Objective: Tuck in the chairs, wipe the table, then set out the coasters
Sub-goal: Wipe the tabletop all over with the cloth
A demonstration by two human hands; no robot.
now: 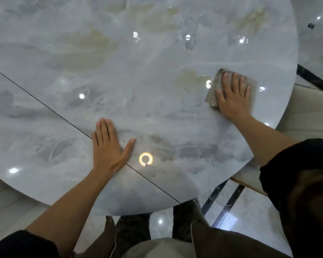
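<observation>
At right of frame, right hand [233, 97] presses cloth [213, 94] flat on desk [119, 71]; left hand [108, 146] flat, empty. Wiping underway; no coasters visible.

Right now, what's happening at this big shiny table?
A person is wiping the round marble table. The right hand presses flat on a grey cloth near the table's right edge. The left hand rests flat on the bare top, across a dark seam. A cream chair stands at the right edge. No coasters are in view.
</observation>
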